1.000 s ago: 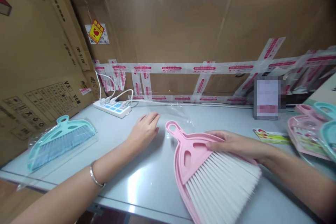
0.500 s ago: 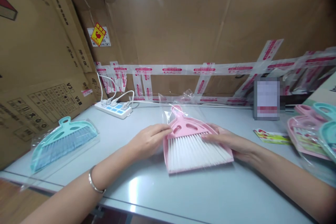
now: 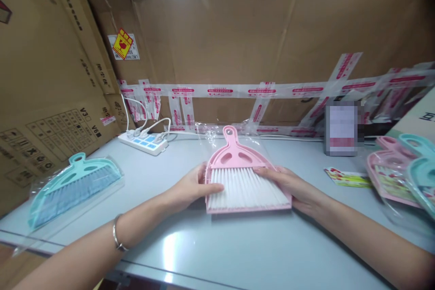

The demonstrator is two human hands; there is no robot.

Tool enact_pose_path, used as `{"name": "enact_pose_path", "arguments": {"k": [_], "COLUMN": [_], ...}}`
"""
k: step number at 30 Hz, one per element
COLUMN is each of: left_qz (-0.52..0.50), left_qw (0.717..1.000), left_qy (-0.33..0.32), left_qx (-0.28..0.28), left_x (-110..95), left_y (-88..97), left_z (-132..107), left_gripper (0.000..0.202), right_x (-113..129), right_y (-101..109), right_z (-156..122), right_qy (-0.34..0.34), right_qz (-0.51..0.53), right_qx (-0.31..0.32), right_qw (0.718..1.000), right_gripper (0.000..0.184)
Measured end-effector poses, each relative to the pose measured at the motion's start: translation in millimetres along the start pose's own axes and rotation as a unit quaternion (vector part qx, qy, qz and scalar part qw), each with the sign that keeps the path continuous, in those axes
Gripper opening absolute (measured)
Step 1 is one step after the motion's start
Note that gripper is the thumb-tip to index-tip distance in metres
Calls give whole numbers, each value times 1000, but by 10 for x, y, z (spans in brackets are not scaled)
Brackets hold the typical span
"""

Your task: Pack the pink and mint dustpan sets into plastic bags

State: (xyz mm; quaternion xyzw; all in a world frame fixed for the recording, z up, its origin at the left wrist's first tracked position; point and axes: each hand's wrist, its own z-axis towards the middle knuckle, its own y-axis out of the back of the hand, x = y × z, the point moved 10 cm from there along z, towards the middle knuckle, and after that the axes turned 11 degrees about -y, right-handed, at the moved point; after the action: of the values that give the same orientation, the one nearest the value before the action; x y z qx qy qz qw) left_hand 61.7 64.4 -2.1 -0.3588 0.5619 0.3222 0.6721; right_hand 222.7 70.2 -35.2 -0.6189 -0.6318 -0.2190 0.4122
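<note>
Between my hands is a pink dustpan [image 3: 220, 210] with a pink-backed brush [image 3: 246, 190] nested in it, white bristles towards me and handle pointing away. Clear plastic film [image 3: 207, 138] shows around the handle end. My left hand [image 3: 195, 186] grips the set's left edge, thumb across the bristles and the other fingers behind. On the opposite edge, my right hand [image 3: 285, 183] is closed too, its thumb on the bristles near the brush back; its remaining fingers are mostly hidden underneath.
A turquoise brush-and-dustpan set [image 3: 76, 186] in clear wrap lies at left. Behind stand a power strip [image 3: 144, 142] with cables and large cardboard boxes [image 3: 210, 27]. To the right are a tablet-like device [image 3: 341, 129], colourful cards [image 3: 346, 177], and more pink [image 3: 390, 172] and turquoise dustpan sets [image 3: 421, 176].
My left hand has gone from touching the upper left side to gripping the left edge, thumb over the bristles. The pink set has turned straighter, its handle now pointing directly away.
</note>
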Motion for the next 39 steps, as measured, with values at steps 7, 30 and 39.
{"name": "enact_pose_path", "arguments": {"k": [7, 30, 39], "left_qz": [-37, -8, 8], "left_qw": [982, 985, 998], "left_qy": [77, 102, -6], "left_qx": [-167, -135, -68], "left_x": [171, 177, -20], "left_y": [345, 431, 348], "left_z": [-40, -69, 18], "left_gripper": [36, 40, 54], "right_x": [58, -67, 17], "right_y": [-228, -49, 175], "right_z": [-172, -39, 53], "right_qy": [30, -12, 1], "right_qz": [-180, -202, -158], "right_qx": [169, 135, -39], "right_qw": [969, 970, 987], "right_gripper": [73, 56, 38]}}
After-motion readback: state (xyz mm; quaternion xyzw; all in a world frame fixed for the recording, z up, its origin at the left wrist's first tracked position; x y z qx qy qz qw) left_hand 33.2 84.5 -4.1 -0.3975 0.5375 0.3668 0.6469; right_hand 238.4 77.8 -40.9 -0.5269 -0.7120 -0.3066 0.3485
